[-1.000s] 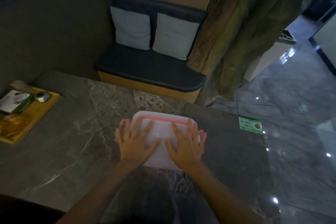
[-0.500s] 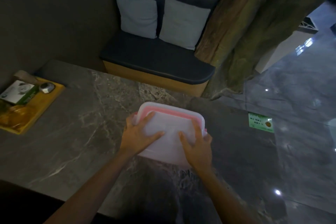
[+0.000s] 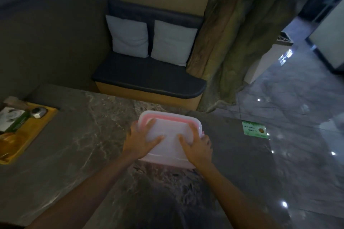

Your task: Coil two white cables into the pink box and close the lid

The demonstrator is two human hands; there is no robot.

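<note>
The pink box [image 3: 170, 120] rests on the dark marble table [image 3: 83, 145] with its pale translucent lid on top. My left hand [image 3: 139, 140] grips the box's left side, thumb lying across the lid. On the right side, my right hand [image 3: 198, 145] holds the box the same way, fingers wrapped over the edge. The lid hides the inside, so no white cables are visible.
A yellow tray [image 3: 28, 132] with a green-and-white packet and a small metal object sits at the table's left edge. A green sticker [image 3: 255, 129] marks the table's right side. Beyond the table stand a bench with two grey cushions [image 3: 150, 42] and a glossy floor at right.
My hands went from lying flat on the lid to gripping the box's sides with thumbs on top. The view shifted slightly.
</note>
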